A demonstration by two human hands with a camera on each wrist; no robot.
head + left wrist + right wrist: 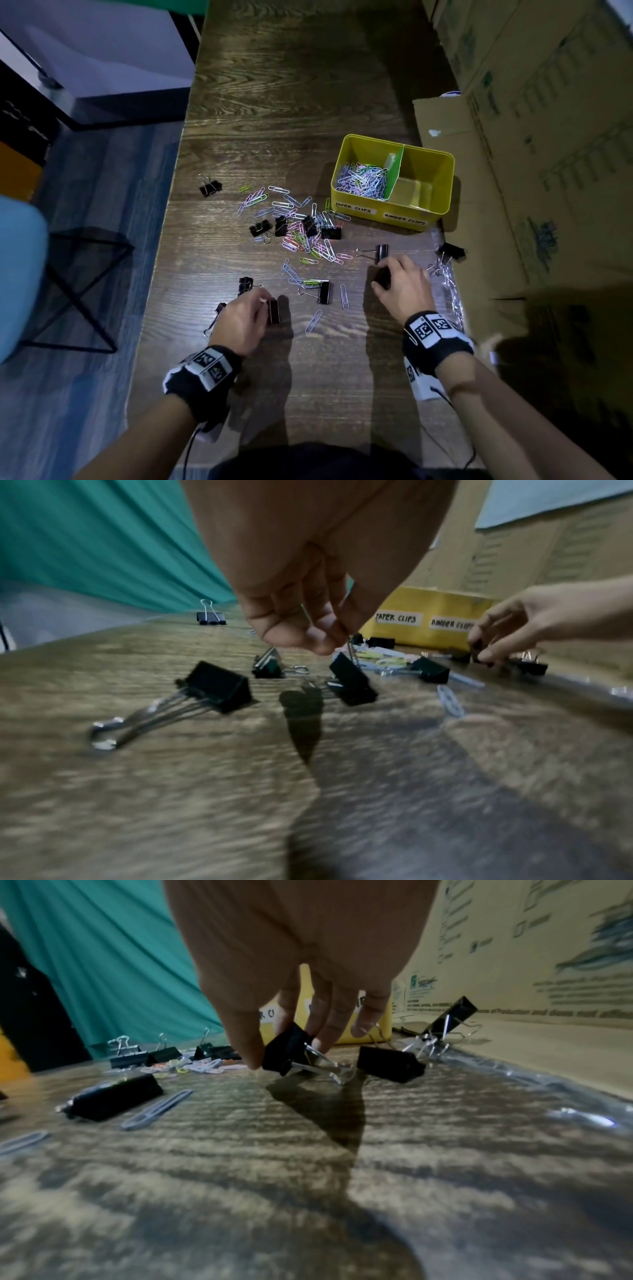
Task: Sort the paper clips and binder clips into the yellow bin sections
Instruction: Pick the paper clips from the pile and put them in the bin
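Below left hand (301,615) fingertips, binder clip (352,684) by its wire.

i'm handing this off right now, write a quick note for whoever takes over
Left hand pinches the wire handle of a black metal binder clip, its body low at the wood-grain table.
Right hand grips another black binder clip by its body.
Yellow plastic two-section bin: paper-clip section holds a heap of pastel wire paper clips; binder-clip section looks empty.
Left: loose paper clips and about ten binder clips scattered on the table.
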